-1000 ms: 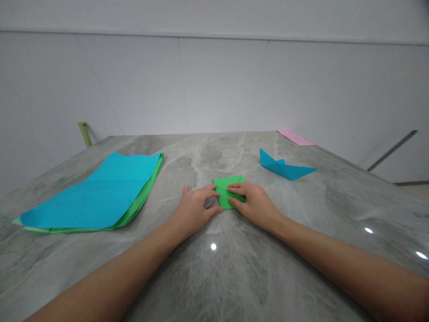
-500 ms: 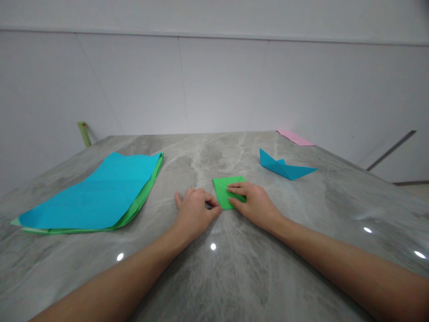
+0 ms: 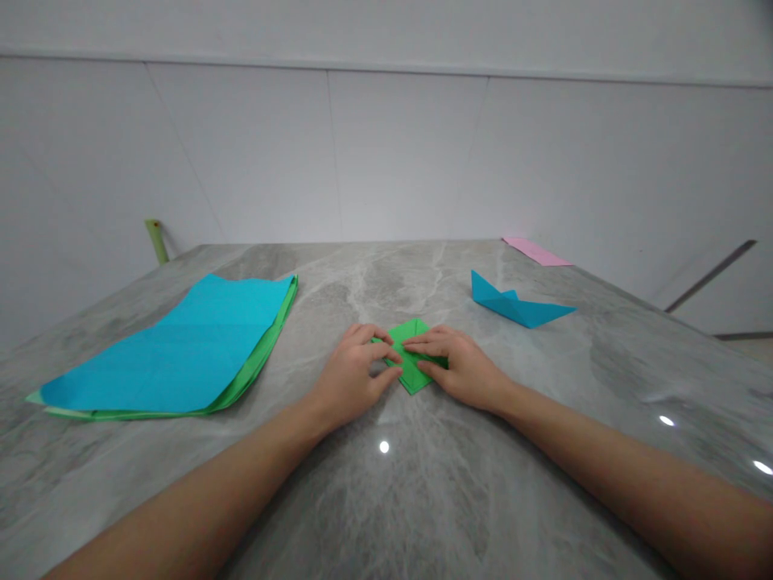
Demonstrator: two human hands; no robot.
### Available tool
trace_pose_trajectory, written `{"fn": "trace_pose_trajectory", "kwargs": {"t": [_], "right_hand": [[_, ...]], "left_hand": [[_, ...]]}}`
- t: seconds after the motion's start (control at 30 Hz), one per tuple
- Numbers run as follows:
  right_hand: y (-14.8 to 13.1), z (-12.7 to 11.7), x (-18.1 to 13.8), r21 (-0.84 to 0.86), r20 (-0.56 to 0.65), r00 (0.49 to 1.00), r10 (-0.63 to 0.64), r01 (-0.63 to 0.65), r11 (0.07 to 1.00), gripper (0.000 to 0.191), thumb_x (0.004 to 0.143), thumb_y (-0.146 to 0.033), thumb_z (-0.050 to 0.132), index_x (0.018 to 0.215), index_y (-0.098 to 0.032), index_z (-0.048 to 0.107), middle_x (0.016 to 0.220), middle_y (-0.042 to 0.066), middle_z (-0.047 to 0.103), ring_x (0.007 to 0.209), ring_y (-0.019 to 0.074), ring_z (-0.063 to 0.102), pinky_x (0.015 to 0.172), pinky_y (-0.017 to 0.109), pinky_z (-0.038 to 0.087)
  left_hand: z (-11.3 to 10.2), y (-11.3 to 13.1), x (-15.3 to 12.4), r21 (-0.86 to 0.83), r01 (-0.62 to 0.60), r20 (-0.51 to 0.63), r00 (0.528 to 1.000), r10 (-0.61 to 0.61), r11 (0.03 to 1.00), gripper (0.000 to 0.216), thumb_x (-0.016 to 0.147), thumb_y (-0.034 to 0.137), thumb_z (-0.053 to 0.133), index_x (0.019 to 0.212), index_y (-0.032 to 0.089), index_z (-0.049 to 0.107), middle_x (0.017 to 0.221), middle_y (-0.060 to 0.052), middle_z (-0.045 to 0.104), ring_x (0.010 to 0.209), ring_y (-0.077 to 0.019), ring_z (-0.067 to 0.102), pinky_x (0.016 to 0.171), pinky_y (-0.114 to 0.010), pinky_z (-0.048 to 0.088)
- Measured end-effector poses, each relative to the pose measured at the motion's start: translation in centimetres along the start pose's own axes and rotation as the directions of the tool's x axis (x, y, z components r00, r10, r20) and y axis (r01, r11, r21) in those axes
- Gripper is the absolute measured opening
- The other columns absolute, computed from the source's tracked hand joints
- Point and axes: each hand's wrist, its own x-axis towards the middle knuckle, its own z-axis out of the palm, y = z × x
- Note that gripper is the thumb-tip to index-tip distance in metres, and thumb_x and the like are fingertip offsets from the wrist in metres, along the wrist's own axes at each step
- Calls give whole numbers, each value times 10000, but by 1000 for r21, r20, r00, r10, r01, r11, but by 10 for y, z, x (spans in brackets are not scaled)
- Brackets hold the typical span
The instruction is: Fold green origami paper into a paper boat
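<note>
A small green piece of folded paper (image 3: 411,377) lies flat on the table in the middle, one corner pointing at me. At its left side is my left hand (image 3: 359,372), fingers curved and apart, with the fingertips at the paper's left part. My right hand (image 3: 465,369) rests over the right part of the paper, fingers stretched out and pressing on it. Both side corners are partly hidden under the fingers. Beyond my right hand stands a blue paper boat (image 3: 513,306), touching neither hand.
To the left lies a stack of blue and green paper sheets (image 3: 163,354), blue on top. A pink sheet (image 3: 537,251) is at the far right edge of the grey marble table (image 3: 386,515). A white wall (image 3: 392,153) rises behind.
The green paper has turned from square-on to corner-on. My left hand has gone from a pinch at its lower left corner to spread fingers at its left side.
</note>
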Motion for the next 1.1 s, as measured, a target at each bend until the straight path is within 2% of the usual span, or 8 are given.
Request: {"fn": "trace_pose_trajectory", "kwargs": {"t": [0.1, 0.17, 0.3, 0.4, 0.47, 0.6, 0.83, 1.1], "right_hand": [[6, -6, -1, -33, -13, 1000, -11, 10, 999, 342, 849, -166, 631, 1158, -276, 730, 1222, 33, 714, 1174, 270, 590, 1049, 503, 413], [14, -10, -3, -41, -69, 997, 37, -40, 998, 348, 848, -207, 643, 1188, -222, 717, 1236, 79, 696, 1168, 280, 588, 1042, 493, 422], [31, -16, -9, -51, -76, 983, 165, -169, 984, 366, 832, -246, 658, 1188, -183, 716, 1185, 112, 679, 1131, 286, 597, 1033, 472, 433], [36, -13, -9, -89, -56, 975, 217, -221, 971, 345, 843, -339, 679, 1162, -221, 732, 1178, 107, 647, 1148, 294, 573, 1034, 484, 418], [33, -9, -6, -114, -60, 971, 231, -237, 965, 378, 848, -399, 683, 1188, -238, 720, 1185, 109, 629, 1164, 300, 555, 1030, 489, 410], [23, -1, 0, -159, -122, 943, 309, -326, 932, 517, 824, -507, 691, 1251, -216, 678, 1204, 132, 617, 1184, 331, 532, 1021, 509, 398], [20, 3, 0, -160, -201, 892, 404, -437, 885, 552, 782, -567, 704, 1208, -217, 685, 1239, 138, 602, 1229, 352, 509, 1049, 535, 361], [16, 3, 2, -144, -207, 876, 437, -469, 871, 539, 801, -578, 653, 1210, -228, 684, 1233, 144, 584, 1236, 361, 495, 1071, 548, 331]], "left_hand": [[-3, -8, 0, 39, -80, 150, 986, 73, 996, 345, 919, 262, 623, 1262, 236, 643, 1409, -92, 572, 1318, -256, 509, 1136, -517, 344], [-5, -9, 0, 96, -72, 238, 970, 48, 993, 362, 948, 309, 587, 1301, 234, 614, 1438, -102, 554, 1354, -287, 479, 1142, -605, 288], [-8, -3, -2, 222, -56, 196, 981, 12, 973, 348, 930, 379, 612, 1220, 191, 654, 1326, -137, 621, 1254, -327, 556, 1115, -691, 247], [-8, 2, -3, 304, -122, 160, 984, 76, 945, 493, 841, 512, 698, 1193, 168, 665, 1193, -154, 645, 1187, -359, 568, 1106, -713, 227], [-6, 5, -2, 279, -185, 168, 976, 141, 942, 566, 804, 531, 730, 1225, 162, 649, 1192, -159, 627, 1189, -360, 554, 1107, -665, 288], [0, 5, 0, 101, -239, 199, 956, 216, 966, 540, 900, 372, 647, 1377, 146, 528, 1394, -180, 535, 1306, -311, 495, 1091, -483, 425], [-2, -2, -2, -4, -161, 241, 958, 157, 987, 704, 855, 291, 626, 1494, 132, 378, 1534, -178, 419, 1436, -297, 373, 1183, -483, 323], [9, -9, 3, 12, -105, 176, 979, 102, 994, 480, 978, 184, 394, 1453, 141, 453, 1483, -146, 501, 1390, -237, 456, 1155, -446, 389]]}}
